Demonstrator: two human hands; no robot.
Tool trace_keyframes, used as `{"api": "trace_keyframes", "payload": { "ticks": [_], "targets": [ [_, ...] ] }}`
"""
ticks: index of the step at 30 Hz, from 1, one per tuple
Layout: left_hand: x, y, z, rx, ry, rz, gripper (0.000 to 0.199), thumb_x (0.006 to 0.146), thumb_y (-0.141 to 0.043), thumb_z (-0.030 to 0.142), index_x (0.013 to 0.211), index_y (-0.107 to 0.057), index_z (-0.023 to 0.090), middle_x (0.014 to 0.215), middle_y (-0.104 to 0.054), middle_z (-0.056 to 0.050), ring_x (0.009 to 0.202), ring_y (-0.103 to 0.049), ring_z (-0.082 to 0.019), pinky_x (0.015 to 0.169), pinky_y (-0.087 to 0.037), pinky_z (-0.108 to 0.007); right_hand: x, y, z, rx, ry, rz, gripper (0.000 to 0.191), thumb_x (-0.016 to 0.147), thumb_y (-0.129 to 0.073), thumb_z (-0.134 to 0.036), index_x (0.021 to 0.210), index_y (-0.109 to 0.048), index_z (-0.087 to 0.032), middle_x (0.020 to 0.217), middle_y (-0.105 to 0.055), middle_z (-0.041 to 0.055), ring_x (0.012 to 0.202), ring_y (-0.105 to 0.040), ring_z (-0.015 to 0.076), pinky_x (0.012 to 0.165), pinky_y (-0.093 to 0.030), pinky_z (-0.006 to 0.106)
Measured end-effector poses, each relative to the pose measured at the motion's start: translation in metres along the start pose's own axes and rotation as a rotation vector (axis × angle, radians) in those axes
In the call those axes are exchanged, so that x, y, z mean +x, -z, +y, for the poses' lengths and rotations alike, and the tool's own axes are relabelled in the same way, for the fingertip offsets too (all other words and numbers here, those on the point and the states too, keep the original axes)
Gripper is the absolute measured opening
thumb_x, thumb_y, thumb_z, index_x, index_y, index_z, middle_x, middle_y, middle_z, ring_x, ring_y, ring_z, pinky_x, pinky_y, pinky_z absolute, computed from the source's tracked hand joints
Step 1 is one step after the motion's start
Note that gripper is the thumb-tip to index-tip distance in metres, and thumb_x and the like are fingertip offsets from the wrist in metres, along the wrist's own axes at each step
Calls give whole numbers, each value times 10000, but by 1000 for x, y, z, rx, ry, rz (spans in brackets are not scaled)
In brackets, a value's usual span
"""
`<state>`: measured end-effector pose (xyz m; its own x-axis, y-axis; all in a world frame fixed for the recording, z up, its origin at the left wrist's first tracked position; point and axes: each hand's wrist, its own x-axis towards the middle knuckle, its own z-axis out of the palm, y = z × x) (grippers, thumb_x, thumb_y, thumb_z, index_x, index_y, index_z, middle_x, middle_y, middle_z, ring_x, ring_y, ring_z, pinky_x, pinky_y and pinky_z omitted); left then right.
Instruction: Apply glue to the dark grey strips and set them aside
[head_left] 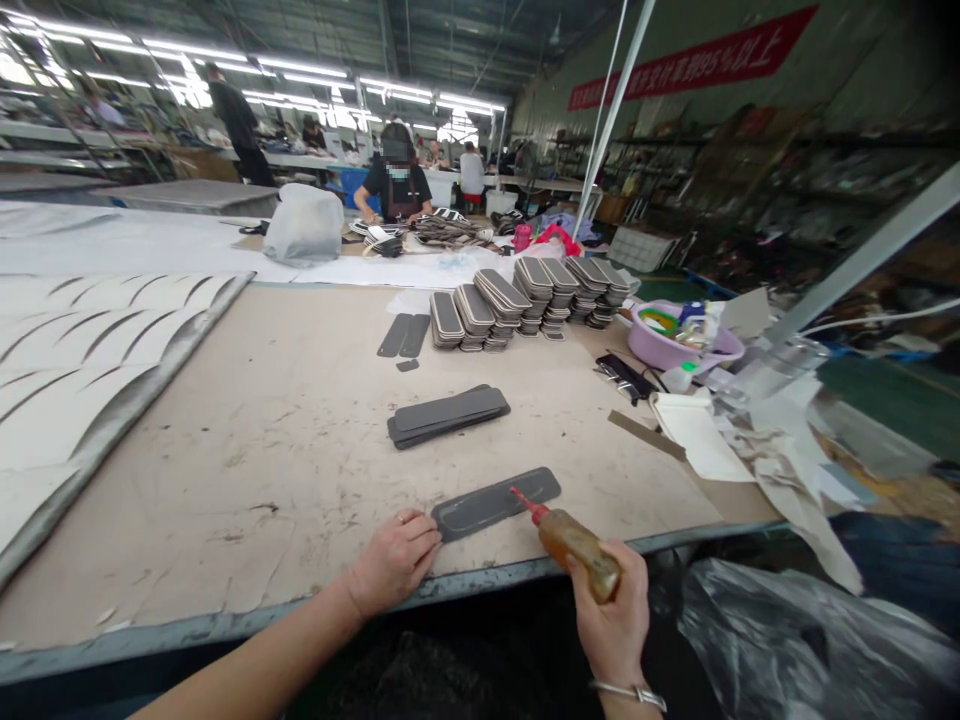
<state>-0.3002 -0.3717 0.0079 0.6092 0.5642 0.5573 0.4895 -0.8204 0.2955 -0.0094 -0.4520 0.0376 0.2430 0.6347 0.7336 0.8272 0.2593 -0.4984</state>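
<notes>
My right hand [615, 610] is wrapped round a squeeze bottle of amber glue [577, 550], tilted so that its red nozzle points down and left. The nozzle tip is at the face of a dark grey rounded strip [480, 508] lying flat near the table's front edge. A thin, pale, shiny line runs along inside the strip's outline. With fingers bent together, my left hand [397, 560] grips the strip's left end; the thumb is mostly hidden. Just beyond lies a small pile of similar grey strips [450, 412].
Stacks of light-edged grey pieces [487, 300] stand farther back. To the right are a lilac basin [652, 345], glasses [626, 378], papers [701, 435] and a slanted metal pole [862, 255]. White sheeting [67, 370] covers the left side. A co-worker [397, 185] sits across the table.
</notes>
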Motion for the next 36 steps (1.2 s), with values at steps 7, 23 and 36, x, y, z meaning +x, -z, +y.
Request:
{"api": "trace_keyframes", "payload": {
  "ticks": [7,23,36],
  "targets": [
    [3,4,3,-15,29,-50,226,927,-443,135,862,-659,135,845,-653,-76,789,-561,-176,753,-495,-326,-22,-21,-28,258,48,-308,251,899,-628,-211,1127,-532,-171,1106,-499,111,1033,-525,223,862,-454,348],
    [2,3,3,-7,14,-43,253,935,-423,126,893,-673,134,840,-664,-82,798,-590,-175,759,-515,-332,-23,-16,-28,264,77,-337,253,901,-606,-180,1141,-526,-183,1129,-490,114,1034,-533,216,836,-482,334],
    [-1,-1,-3,-31,-4,20,193,928,-474,139,947,-665,145,875,-670,-85,822,-606,-177,790,-541,-351,17,0,16,-132,-65,93,252,901,-631,-340,1059,-538,-167,956,-538,80,894,-522,236,802,-454,398]
  ]
}}
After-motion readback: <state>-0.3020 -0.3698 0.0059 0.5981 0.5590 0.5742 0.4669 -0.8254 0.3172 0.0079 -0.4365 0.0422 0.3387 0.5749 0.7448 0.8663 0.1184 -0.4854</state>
